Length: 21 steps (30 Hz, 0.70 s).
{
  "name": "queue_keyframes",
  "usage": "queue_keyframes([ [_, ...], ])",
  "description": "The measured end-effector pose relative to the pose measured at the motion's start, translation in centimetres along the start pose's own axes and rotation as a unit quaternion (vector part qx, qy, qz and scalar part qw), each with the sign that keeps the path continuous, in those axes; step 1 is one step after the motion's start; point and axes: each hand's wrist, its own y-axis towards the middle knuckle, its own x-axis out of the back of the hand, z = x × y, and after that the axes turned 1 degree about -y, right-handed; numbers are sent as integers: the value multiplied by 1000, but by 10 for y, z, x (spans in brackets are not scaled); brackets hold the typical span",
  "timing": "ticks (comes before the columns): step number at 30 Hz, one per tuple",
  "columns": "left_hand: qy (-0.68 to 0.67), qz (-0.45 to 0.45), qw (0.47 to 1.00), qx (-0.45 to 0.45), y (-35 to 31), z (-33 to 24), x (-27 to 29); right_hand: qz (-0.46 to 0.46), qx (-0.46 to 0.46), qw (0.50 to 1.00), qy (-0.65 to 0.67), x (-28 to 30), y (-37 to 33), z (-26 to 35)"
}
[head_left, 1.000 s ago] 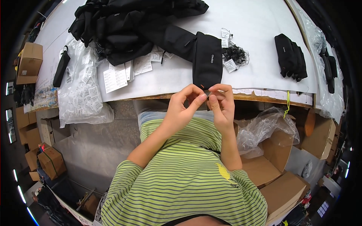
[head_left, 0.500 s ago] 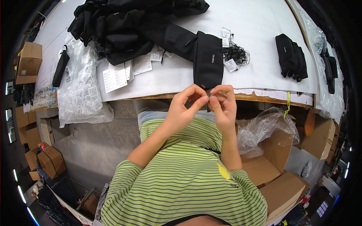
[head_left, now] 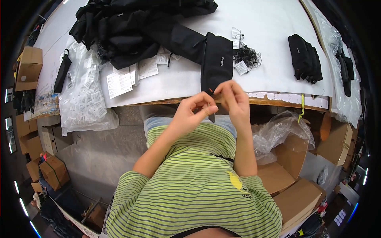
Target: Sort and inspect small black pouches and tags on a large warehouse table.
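A black fabric pouch [head_left: 217,59] with a zip along its left side lies at the table's front edge, its near end toward me. A small orange bit [head_left: 211,91] shows at that near end. Just below it my left hand [head_left: 194,112] pinches thumb and forefinger together; a dark narrow strip hangs beside its fingertips, and what is in the pinch is too small to name. My right hand [head_left: 235,99], slightly blurred, is closed beside the pouch's near corner, its fingertips together on something I cannot make out. A tangle of black cords [head_left: 249,56] with white tags lies right of the pouch.
Many black pouches [head_left: 127,35] are heaped at the far left, above white printed cards [head_left: 119,82]. A clear bag of tags [head_left: 85,95] overhangs the front edge. More black pouches [head_left: 303,59] stand stacked at right. An open cardboard box [head_left: 287,158] with clear plastic sits below.
My right hand has risen and moved away from my left, toward the pouch's near corner. My left hand has dropped slightly. The fingertips, close together before, are now apart.
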Motion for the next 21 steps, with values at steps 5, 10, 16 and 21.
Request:
queue_keyframes([
  [5,299,63,947,-102,-11,-12,-18,-243,232,693,-638,-11,37,-8],
  [10,346,83,928,-107,-13,-20,-21,-269,217,752,-562,10,30,-21],
  [16,493,-79,815,-293,11,-34,-5,-312,185,849,-384,1,-19,24],
  [21,581,-73,722,-368,15,-27,11,-198,183,886,-377,-11,-40,36],
])
